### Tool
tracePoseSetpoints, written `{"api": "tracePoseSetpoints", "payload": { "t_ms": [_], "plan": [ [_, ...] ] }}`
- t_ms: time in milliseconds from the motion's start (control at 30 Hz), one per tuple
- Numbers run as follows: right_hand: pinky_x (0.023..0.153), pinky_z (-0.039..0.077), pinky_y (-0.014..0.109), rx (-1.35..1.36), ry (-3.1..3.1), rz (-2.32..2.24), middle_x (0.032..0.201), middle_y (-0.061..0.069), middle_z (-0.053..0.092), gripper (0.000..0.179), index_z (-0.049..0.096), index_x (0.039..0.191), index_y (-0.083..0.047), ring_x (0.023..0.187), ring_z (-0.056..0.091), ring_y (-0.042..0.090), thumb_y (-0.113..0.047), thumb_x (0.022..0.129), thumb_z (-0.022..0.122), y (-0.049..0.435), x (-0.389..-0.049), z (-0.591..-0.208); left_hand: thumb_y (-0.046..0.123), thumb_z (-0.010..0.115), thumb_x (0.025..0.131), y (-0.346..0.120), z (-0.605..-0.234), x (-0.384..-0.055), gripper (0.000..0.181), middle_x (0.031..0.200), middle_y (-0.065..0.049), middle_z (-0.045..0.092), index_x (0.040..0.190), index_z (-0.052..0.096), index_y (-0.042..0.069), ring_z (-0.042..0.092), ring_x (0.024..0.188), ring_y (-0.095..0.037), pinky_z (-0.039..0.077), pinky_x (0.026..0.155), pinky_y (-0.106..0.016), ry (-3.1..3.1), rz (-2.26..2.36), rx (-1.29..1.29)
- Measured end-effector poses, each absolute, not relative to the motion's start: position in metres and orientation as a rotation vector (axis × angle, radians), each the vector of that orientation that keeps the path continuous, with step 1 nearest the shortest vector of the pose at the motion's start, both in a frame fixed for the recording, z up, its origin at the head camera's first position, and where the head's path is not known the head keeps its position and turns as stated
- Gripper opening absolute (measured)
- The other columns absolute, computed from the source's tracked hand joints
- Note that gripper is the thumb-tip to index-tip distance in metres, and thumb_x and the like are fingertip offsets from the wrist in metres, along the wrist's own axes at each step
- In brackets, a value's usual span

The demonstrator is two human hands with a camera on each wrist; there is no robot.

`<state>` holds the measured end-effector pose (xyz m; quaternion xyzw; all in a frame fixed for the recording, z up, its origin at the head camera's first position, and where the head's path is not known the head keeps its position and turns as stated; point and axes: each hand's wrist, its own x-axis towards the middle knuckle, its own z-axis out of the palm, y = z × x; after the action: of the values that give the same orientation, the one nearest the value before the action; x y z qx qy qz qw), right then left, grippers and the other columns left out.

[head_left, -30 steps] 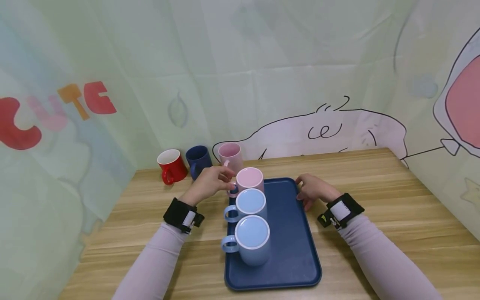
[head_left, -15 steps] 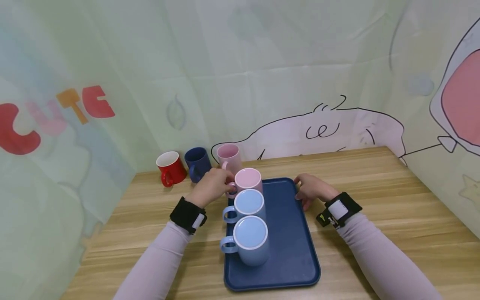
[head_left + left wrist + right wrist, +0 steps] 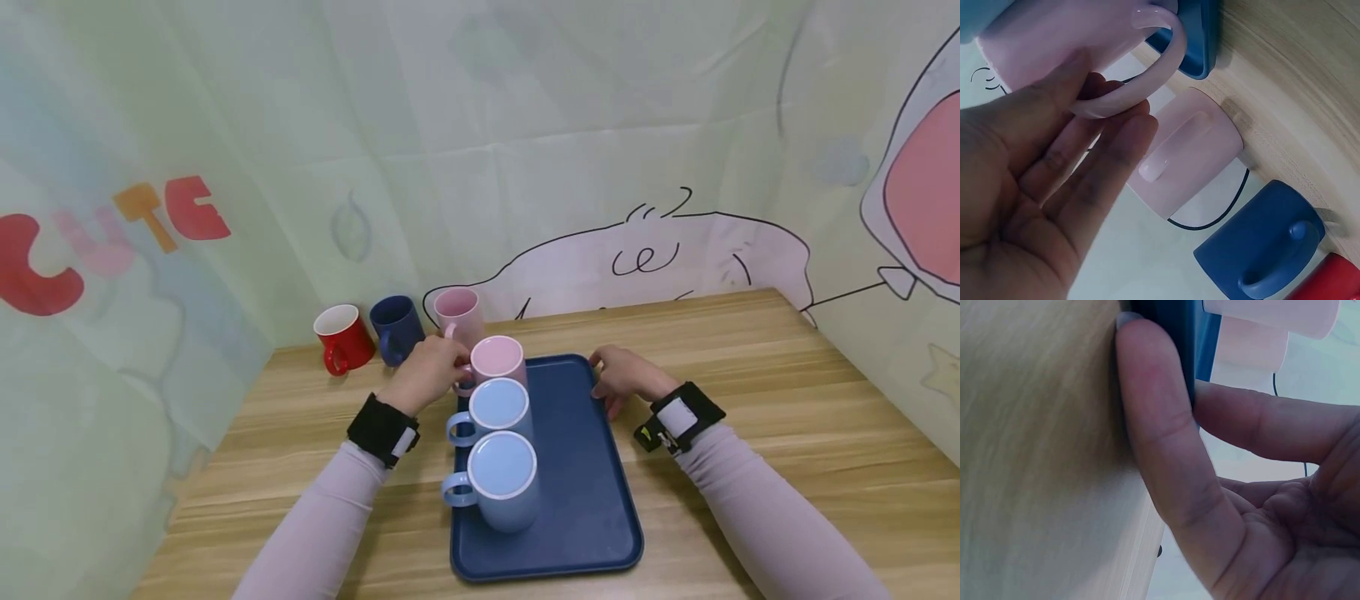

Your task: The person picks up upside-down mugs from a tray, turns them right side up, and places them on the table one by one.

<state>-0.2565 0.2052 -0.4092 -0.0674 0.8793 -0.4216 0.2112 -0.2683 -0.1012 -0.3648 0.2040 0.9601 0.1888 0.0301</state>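
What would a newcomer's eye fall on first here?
Probably the two light blue mugs and pink mug lined up upside down along the left side of the dark blue tray. At the far end, the left hand holds that pink mug's handle. A bright red mug stands near the table's far left corner.

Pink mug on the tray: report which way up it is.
Upside down: the pink mug shows its flat, pale-rimmed base on top.

Wood-grained surface [image 3: 780, 375] bounded behind and at both sides by creased, pale green sheeting [image 3: 562, 92]; printed motifs include coloured letters [image 3: 114, 250], a black-outlined figure [image 3: 712, 258] and a pink balloon [image 3: 930, 183]
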Motion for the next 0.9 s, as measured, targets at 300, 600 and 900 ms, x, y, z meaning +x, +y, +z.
{"api": "tracePoseSetpoints", "payload": {
  "t_ms": [300,600,900],
  "plan": [
    [0.052,0.059,0.036,-0.171,2.429,-1.189,0.087,0.023,0.063,0.054,0.035,0.134,0.013,0.055,0.067,0.027,0.01,0.086,0.059,0.2051,-0.2575,-0.4128,0.01,0.073,0.084,-0.0997,-0.3667,-0.2691,0.007,0.079,-0.003,0.068,0.09,0.075,0.01,0.059,0.068,-0.019,0.057,0.061,-0.026,2.971,0.601,0.64],
    [0.052,0.059,0.037,-0.146,2.435,-1.194,0.087,0.022,0.062,0.053,0.036,0.133,0.012,0.055,0.067,0.027,0.01,0.085,0.059,0.2048,-0.2576,-0.4147,0.008,0.072,0.085,-0.0993,-0.3677,-0.2685,0.004,0.077,-0.003,0.066,0.087,0.074,0.011,0.058,0.069,-0.019,0.057,0.061,-0.026,2.966,0.593,0.628],
    [0.052,0.059,0.037,-0.179,2.446,-1.195,0.082,0.022,0.062,0.053,0.035,0.133,0.013,0.055,0.067,0.028,0.011,0.085,0.059,0.2052,-0.257,-0.4119,0.005,0.069,0.086,-0.0993,-0.3653,-0.2683,0.007,0.078,-0.003,0.066,0.088,0.074,0.01,0.058,0.07,-0.02,0.058,0.062,-0.027,2.974,0.612,0.643]
  ]
}}
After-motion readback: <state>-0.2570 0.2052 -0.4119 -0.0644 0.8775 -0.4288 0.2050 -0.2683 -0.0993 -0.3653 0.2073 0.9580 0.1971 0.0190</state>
